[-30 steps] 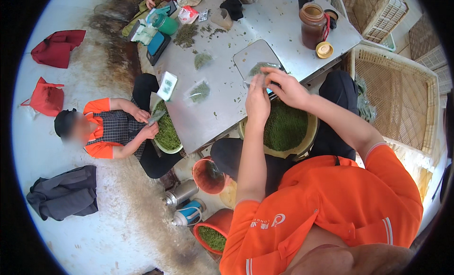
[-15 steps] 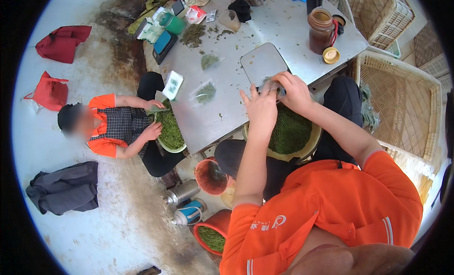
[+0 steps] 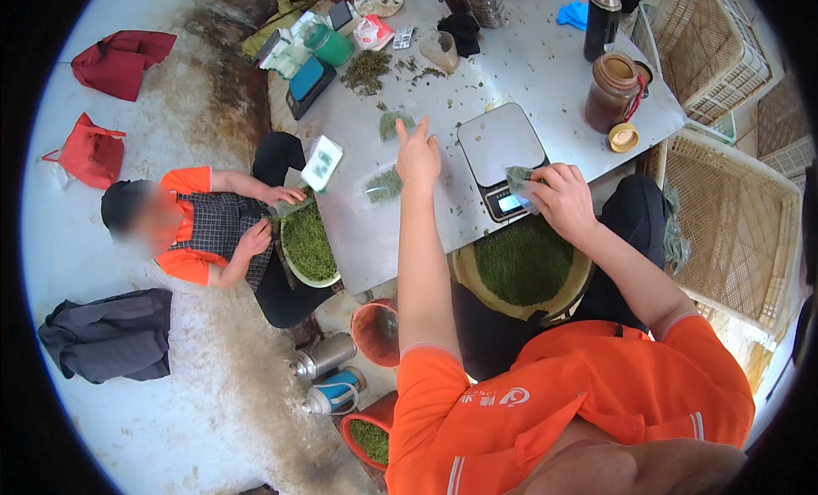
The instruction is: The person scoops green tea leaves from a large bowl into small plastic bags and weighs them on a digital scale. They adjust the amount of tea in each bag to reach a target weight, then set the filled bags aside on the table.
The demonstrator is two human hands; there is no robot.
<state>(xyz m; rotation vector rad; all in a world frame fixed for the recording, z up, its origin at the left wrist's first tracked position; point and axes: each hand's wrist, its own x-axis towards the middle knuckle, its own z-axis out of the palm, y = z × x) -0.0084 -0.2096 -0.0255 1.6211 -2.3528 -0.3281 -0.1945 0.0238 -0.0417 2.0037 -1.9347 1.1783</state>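
My right hand (image 3: 561,204) pinches a small clear plastic bag (image 3: 518,180) with green leafy bits in it, over the front edge of a digital scale (image 3: 501,141) with a lit display. My left hand (image 3: 418,161) reaches over the metal table with its fingers spread and holds nothing. By its fingertips lies a filled clear bag (image 3: 394,124); I cannot tell whether they touch. Another filled bag (image 3: 383,185) lies beside my left wrist. Below the table edge, in front of me, stands a wide tub (image 3: 583,284) of the green bits.
Across the table corner a person (image 3: 223,227) handles a bag over a green-filled basin (image 3: 322,282). A second scale (image 3: 310,84), a green jar (image 3: 327,45), a brown jar (image 3: 610,94) and a dark flask (image 3: 601,22) stand on the table. Woven baskets (image 3: 724,227) stand at right.
My hands were together on a bag above the tub. My left hand has let go and moved left and far; the right has lowered with the bag, and the scale's display shows.
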